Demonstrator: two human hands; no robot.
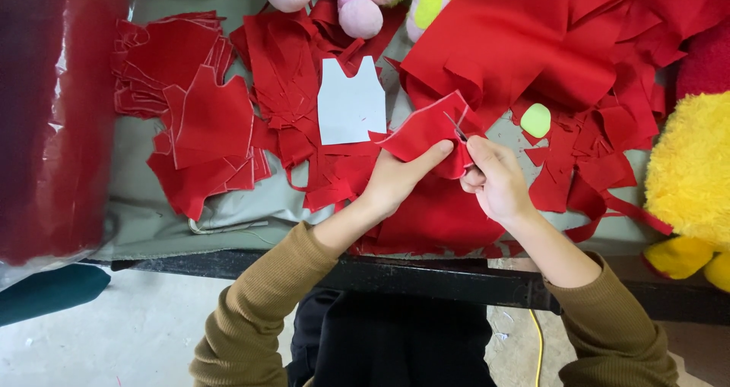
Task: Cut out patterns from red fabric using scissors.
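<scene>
2 hands worked on 1 small piece of red fabric [422, 132], held just above the table [144, 220] near its middle, in front of the white paper pattern [350, 102]. The left hand [395, 182] was closed on the near edge of the piece, the thumb pressing on top. The right hand [494, 178] was closed around small scissors [456, 127], whose blades touched the right edge of the piece. The fabric looked thin, soft and very light; it bent and folded where it was not supported, so I judged it would flop and slide under the blades. A pinch close to the cutting line, with the cloth pulled flat, seemed the best hold. Many cut red pieces [198, 121] lay stacked at the left, loose red scraps [585, 166] at the right, and a yellow plush toy [692, 174] at the far right edge.
</scene>
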